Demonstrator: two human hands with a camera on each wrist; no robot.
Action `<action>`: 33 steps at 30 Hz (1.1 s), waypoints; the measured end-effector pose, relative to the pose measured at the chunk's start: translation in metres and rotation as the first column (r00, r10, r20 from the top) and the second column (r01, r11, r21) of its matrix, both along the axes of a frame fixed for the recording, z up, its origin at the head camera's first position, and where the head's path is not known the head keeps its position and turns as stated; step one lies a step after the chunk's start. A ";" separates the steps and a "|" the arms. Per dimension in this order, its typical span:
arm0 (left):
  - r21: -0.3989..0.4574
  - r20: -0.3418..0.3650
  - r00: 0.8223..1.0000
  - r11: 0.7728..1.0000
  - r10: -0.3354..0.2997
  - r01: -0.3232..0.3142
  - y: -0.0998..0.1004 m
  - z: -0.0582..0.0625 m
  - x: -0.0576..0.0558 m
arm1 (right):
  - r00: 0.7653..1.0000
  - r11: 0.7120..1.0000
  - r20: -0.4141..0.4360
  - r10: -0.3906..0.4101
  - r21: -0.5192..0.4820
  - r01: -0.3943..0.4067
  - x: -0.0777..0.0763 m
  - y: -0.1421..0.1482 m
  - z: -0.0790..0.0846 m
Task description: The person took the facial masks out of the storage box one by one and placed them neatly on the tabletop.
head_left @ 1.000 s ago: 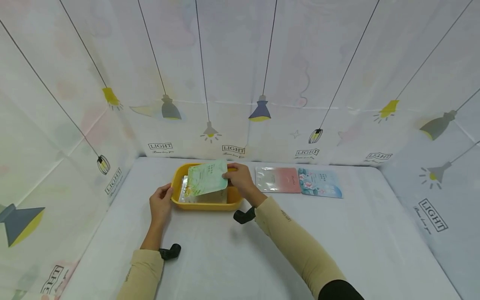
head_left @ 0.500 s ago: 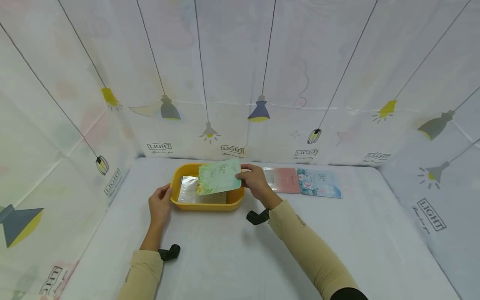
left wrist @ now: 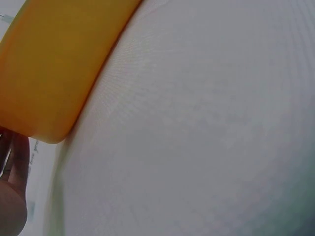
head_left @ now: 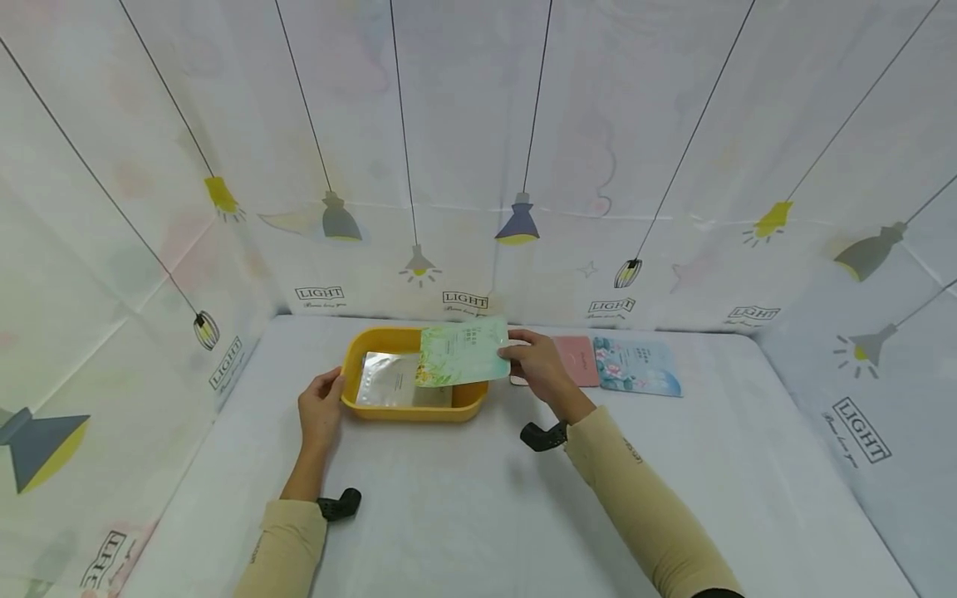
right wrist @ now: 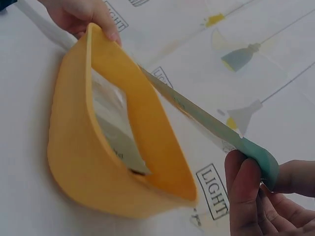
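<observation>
My right hand (head_left: 540, 363) pinches the right edge of a green sachet, which looks like a sheet-mask packet (head_left: 463, 350), between thumb and fingers. The packet is held above the right part of a yellow plastic bin (head_left: 419, 414); the right wrist view shows it nearly edge-on. Inside the bin lies a silvery packet (head_left: 385, 378), partly covered by the green one in the head view. At the bin's left end, my left hand (head_left: 320, 409) grips the rim, as the right wrist view also shows. The left wrist view catches only part of that hand beside the bin's wall (left wrist: 59, 69).
Right of the bin, a pink packet (head_left: 577, 360) lies flat, partly hidden behind my right hand. A blue floral packet (head_left: 639, 365) lies against its right side. The white-covered table (head_left: 449, 507) meets lamp-printed cloth walls (head_left: 673, 208) at the back and sides.
My right hand has moved the green packet to the right, uncovering more of the silvery packet and covering part of the pink one. My left hand stays at the bin's rim.
</observation>
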State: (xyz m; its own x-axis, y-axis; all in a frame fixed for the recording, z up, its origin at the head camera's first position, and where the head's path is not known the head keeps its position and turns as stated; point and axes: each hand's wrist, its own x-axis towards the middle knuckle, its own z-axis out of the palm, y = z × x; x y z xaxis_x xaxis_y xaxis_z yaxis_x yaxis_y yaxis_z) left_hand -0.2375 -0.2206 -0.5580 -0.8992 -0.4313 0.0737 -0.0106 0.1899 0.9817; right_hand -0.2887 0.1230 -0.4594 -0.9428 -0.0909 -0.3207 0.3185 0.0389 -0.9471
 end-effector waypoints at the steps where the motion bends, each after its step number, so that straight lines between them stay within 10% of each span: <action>1: 0.000 -0.002 1.000 1.000 0.001 -0.001 0.000 0.000 0.000 | 1.000 1.000 0.003 -0.001 0.001 0.001 0.000 0.004 -0.001; 17: -0.002 0.009 1.000 1.000 -0.005 0.005 0.003 0.005 0.003 | 0.996 0.999 -0.082 0.039 -0.003 -0.040 0.008 0.067 -0.013; 33: -0.001 0.028 1.000 1.000 0.000 0.000 0.002 0.000 0.001 | 0.998 0.999 0.035 -0.043 -0.023 0.044 0.029 0.108 -0.029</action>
State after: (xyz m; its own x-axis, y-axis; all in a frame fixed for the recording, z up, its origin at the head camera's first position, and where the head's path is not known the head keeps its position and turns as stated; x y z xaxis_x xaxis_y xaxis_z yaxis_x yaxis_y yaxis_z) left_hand -0.2369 -0.2182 -0.5585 -0.9010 -0.4310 0.0486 -0.0382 0.1904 0.9810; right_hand -0.2597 0.2312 -0.4882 -0.9345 -0.0582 -0.3511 0.3516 0.0017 -0.9362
